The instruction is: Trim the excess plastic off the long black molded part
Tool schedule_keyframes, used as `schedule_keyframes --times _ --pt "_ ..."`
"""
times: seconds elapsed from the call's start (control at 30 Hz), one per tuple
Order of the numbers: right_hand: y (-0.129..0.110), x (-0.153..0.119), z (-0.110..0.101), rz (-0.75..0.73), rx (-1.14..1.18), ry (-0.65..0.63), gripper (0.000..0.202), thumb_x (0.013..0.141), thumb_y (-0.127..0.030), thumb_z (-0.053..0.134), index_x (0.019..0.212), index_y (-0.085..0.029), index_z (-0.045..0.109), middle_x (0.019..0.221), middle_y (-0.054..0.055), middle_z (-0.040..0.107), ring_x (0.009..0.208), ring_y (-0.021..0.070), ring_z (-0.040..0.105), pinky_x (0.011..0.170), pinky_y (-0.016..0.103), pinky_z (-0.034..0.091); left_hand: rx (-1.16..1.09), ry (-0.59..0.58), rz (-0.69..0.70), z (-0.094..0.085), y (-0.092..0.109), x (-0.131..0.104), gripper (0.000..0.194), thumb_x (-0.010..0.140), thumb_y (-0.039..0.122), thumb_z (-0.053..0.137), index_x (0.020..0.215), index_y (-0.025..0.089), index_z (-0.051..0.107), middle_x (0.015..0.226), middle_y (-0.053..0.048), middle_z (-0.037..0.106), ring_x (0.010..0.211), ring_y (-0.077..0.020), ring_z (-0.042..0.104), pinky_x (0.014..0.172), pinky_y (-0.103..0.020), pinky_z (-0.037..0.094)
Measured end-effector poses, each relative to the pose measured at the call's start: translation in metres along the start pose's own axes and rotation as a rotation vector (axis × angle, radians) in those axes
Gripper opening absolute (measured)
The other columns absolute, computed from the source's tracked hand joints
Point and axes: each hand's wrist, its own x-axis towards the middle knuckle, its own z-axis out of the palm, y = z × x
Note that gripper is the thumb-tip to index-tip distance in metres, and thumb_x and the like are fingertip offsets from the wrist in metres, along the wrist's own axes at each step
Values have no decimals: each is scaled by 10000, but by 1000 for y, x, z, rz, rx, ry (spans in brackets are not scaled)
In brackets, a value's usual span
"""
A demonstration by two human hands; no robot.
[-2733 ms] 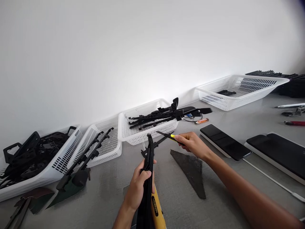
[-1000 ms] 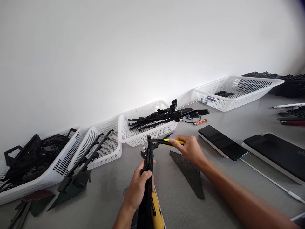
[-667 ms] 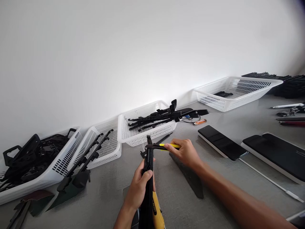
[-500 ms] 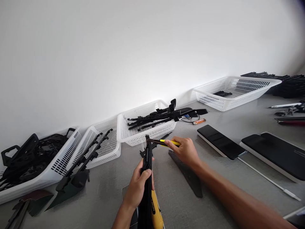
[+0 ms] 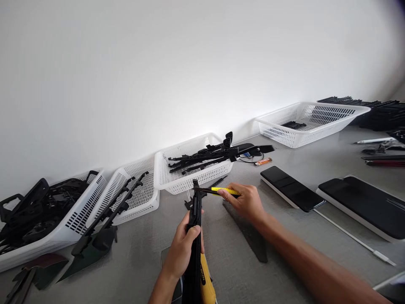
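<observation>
My left hand (image 5: 181,249) is closed around a long, narrow black plastic part (image 5: 196,215), which points away from me. Between my right hand's (image 5: 245,200) thumb and fingers is a slim tool with a yellow and black handle (image 5: 221,191). Its dark end lies across the part near the far tip and appears to touch it; whether it is a file or a blade I cannot tell. A larger yellow-handled tool (image 5: 207,280) lies beside the part's near end, partly hidden. A flat dark piece (image 5: 248,232) rests on the table below my right hand.
White baskets (image 5: 190,185) with black plastic parts line the wall; another basket (image 5: 294,141) stands farther right. An orange lighter (image 5: 263,161), a phone (image 5: 291,188) and a black-topped device (image 5: 363,202) with a white cable (image 5: 351,234) nearby lie on the grey table (image 5: 139,261).
The tool's dark end has shifted slightly down across the black part, and its handle has tilted a little. My left hand keeps its hold. The view has moved slightly.
</observation>
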Motion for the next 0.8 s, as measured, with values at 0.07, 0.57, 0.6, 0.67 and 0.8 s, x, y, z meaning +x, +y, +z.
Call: schedule_keyframes --times 0.07,0.57,0.6,0.67,0.8 --pt "2 0 2 -49 -14 -3 725 1016 -788 494 728 -164 726 589 19 588 533 110 444 576 280 292 4 3 -6 -1 0 0 614 1025 480 528 1522 124 472 624 57 588 582 -163 515 657 -298 482" --pt "-6 -9 8 -219 71 -135 602 1050 -661 569 752 -160 719 615 5 618 532 86 430 553 247 302 -27 40 12 2 -1 3 623 1017 514 541 1514 147 459 622 50 604 591 -166 513 638 -280 469" --pt "-5 -9 8 -216 68 -140 604 1051 -662 566 748 -161 715 611 3 612 531 86 426 554 248 299 -36 37 6 2 -2 3 630 1011 517 546 1514 148 458 622 50 608 587 -164 512 631 -277 466" --pt "-1 -6 8 -185 36 -99 626 1049 -677 556 719 -163 694 593 1 590 523 88 415 553 256 290 -57 33 -9 1 -2 3 650 998 525 562 1515 145 458 629 49 614 584 -163 521 634 -277 473" --pt "6 -1 6 -112 -32 -3 668 1046 -714 527 700 -166 687 577 8 575 526 102 441 567 271 285 -74 47 -23 0 -3 3 669 981 542 584 1509 149 463 636 49 617 592 -167 542 642 -279 483"
